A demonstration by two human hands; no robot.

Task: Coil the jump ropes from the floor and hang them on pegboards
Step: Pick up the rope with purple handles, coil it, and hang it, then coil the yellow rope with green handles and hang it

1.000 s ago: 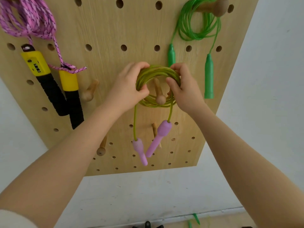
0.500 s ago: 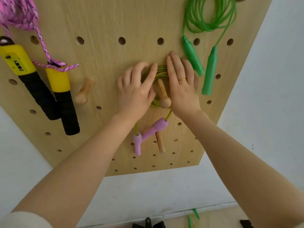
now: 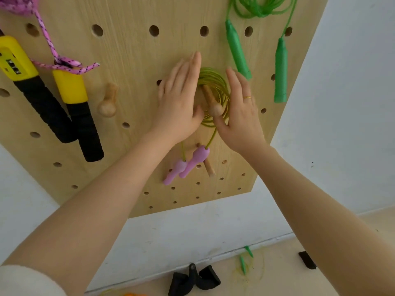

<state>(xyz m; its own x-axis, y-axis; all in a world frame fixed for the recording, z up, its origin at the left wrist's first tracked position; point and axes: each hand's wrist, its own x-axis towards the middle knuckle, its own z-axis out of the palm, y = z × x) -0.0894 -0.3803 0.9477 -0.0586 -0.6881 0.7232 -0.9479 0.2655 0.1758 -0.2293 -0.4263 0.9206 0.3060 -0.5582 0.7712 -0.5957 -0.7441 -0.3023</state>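
Observation:
An olive-green coiled jump rope (image 3: 220,90) hangs around a wooden peg (image 3: 211,101) on the wooden pegboard (image 3: 132,67). Its two pink handles (image 3: 188,165) dangle below. My left hand (image 3: 179,103) lies flat with straight fingers on the left side of the coil. My right hand (image 3: 241,112), wearing a ring, has straight fingers at the coil's right side. A green rope with green handles (image 3: 237,52) hangs at the upper right. A pink braided rope (image 3: 49,50) with yellow-and-black handles (image 3: 74,107) hangs at the left.
Two bare wooden pegs (image 3: 109,103) (image 3: 208,167) stick out of the board. On the floor below lie black handles (image 3: 192,278), a thin rope with green handle tips (image 3: 245,257) and a small black object (image 3: 306,259). A white wall surrounds the board.
Both hands slipped the coil over the peg, let go of it and flattened out beside it. The pink handles swung and now hang lower. The view moved closer to the board.

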